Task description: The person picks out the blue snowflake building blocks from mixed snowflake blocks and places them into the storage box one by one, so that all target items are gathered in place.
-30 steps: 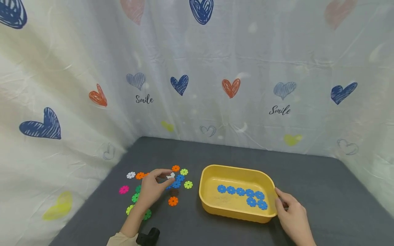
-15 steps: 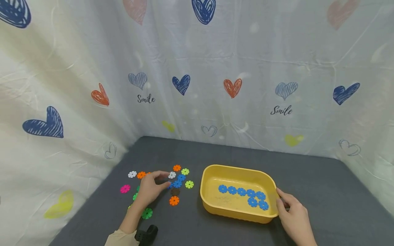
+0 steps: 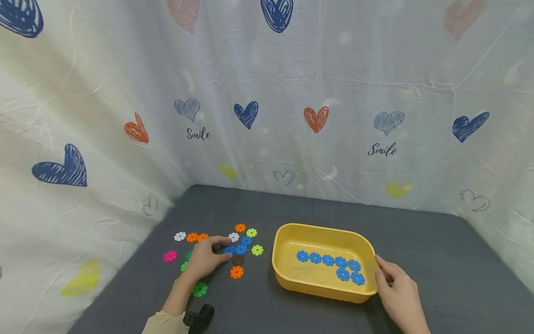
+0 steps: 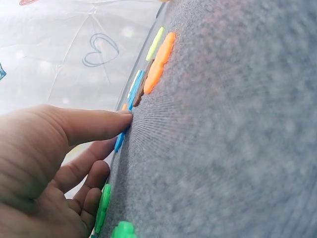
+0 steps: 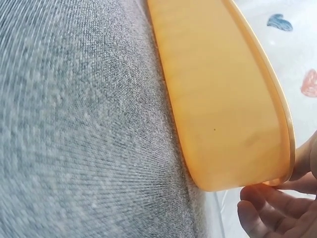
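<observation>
Above the dark cloth, my left hand (image 3: pixel 205 258) reaches in among flower-shaped plastic snap discs. Its thumb and index finger lie on either side of a blue disc (image 3: pixel 228 249), which still rests flat; in the left wrist view the thumb (image 4: pixel 99 124) is close to that blue disc (image 4: pixel 120 141), and I cannot tell whether it presses it. My right hand (image 3: pixel 397 290) grips the right end of a yellow plastic basin (image 3: pixel 321 291), its thumb and fingers at the rim (image 5: pixel 285 124). Inside the basin several blue discs (image 3: pixel 328 260) lie flat in a bent row.
Around my left hand lie loose discs: blue (image 3: pixel 241 249), brown (image 3: pixel 238 260), orange (image 3: pixel 237 272), yellow-green (image 3: pixel 257 250), white (image 3: pixel 180 236), pink (image 3: pixel 170 256) and green (image 3: pixel 200 289). A heart-printed curtain (image 3: pixel 283 139) hangs behind and to the left of the cloth-covered table (image 3: pixel 250 311).
My left hand has come down slightly toward me, from beside the white disc to around the blue one. The right hand keeps its grip on the basin. The view has shifted a little.
</observation>
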`<state>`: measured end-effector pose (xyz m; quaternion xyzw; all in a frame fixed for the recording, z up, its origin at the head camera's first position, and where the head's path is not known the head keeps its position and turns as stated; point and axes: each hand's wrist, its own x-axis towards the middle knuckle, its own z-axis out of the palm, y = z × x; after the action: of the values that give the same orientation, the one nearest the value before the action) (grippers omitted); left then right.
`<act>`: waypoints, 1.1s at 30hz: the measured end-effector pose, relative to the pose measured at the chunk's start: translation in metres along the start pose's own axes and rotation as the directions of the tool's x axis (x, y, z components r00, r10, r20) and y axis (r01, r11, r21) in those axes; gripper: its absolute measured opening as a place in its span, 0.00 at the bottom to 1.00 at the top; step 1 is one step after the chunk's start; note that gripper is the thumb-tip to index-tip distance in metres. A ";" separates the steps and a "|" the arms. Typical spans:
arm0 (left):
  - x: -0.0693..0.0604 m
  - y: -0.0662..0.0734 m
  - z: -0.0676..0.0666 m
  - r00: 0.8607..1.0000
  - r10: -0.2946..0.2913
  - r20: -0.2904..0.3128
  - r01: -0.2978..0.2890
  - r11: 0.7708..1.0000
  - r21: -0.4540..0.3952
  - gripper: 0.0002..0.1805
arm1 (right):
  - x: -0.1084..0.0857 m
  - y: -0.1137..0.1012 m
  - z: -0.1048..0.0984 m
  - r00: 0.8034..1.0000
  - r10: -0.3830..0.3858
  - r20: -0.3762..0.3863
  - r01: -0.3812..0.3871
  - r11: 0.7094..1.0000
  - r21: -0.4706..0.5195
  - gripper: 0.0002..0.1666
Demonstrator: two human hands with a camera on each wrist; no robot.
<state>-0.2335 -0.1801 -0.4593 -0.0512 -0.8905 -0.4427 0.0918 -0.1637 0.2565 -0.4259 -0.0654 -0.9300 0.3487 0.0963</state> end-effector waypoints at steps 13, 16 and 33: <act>0.001 0.001 0.000 1.000 -0.002 0.017 0.002 1.000 0.015 0.20 | -0.001 -0.002 0.000 1.000 0.005 -0.004 -0.005 1.000 0.005 0.26; 0.002 0.000 0.001 1.000 0.007 0.001 -0.007 1.000 0.009 0.20 | -0.001 -0.002 0.000 1.000 0.008 -0.004 -0.008 1.000 0.006 0.26; -0.001 0.004 0.001 0.999 0.034 -0.013 -0.034 0.999 0.016 0.16 | 0.000 -0.001 0.000 1.000 0.005 0.005 -0.005 1.000 0.009 0.26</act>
<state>-0.2316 -0.1772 -0.4567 -0.0626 -0.8923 -0.4344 0.1056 -0.1636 0.2556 -0.4252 -0.0665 -0.9284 0.3535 0.0936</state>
